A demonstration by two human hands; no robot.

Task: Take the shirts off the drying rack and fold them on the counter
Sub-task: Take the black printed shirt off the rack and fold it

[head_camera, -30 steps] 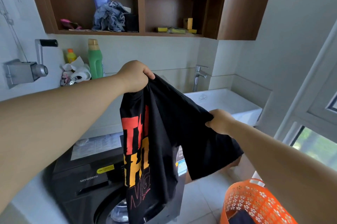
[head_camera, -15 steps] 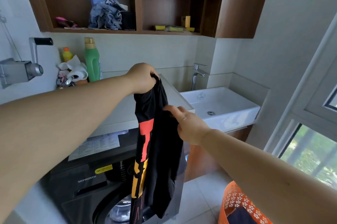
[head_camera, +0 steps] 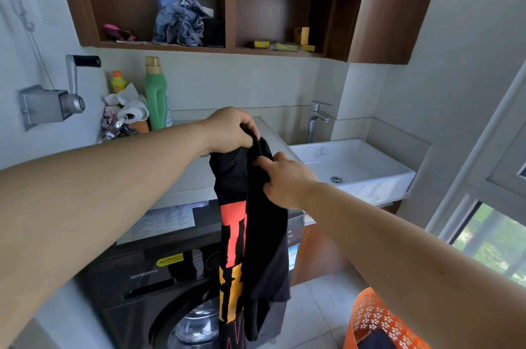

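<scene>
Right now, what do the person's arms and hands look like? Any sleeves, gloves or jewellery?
Both arms are bare as far as the frame shows: no sleeves in view. The left hand and right hand wear no gloves, and no rings, watch or bracelets are visible.

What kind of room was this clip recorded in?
Most likely a home laundry room: a front-loading washing machine sits under the counter, beside a sink, with a green detergent bottle by the wall.
</scene>
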